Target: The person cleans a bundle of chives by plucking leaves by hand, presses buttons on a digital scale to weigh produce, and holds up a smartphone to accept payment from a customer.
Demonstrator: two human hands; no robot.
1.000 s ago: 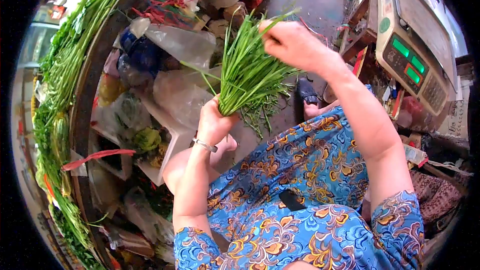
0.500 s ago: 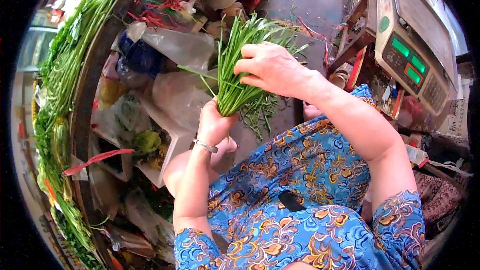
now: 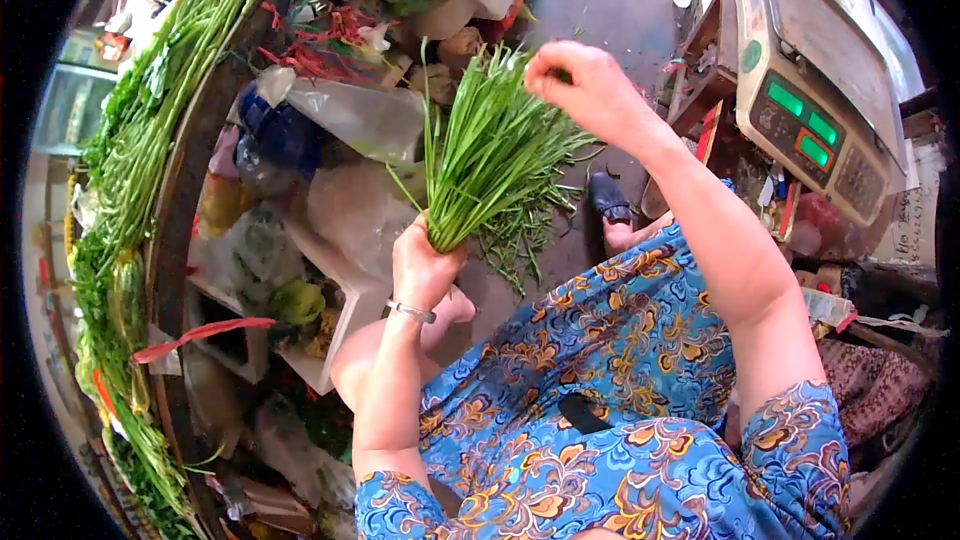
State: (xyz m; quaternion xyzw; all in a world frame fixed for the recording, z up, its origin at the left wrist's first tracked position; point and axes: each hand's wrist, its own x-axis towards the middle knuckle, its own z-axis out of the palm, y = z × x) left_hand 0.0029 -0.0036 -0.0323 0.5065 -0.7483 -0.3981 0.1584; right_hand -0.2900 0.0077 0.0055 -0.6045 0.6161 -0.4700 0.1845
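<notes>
My left hand (image 3: 426, 262) is wrapped round the base of a bunch of chives (image 3: 490, 155), whose long flat leaves fan out upward and to the right. My right hand (image 3: 580, 85) hovers by the upper right of the leaves, thumb and fingers curled together in a pinch. Whether a bit of leaf is between those fingers I cannot make out. Below the bunch, a heap of green trimmings (image 3: 515, 255) lies on the floor.
A digital scale (image 3: 810, 125) with lit green figures stands at the right. Long-stemmed greens (image 3: 165, 100) line the shelf at the left. Plastic bags (image 3: 350, 110), red ties (image 3: 320, 45) and a white foam box (image 3: 340, 330) crowd between. A dark shoe (image 3: 607, 198) shows on the floor.
My right hand has moved from the leaves up and to the right, its fingers now curled closed. The bunch, still in my left hand, has fanned out more and shifted slightly down.
</notes>
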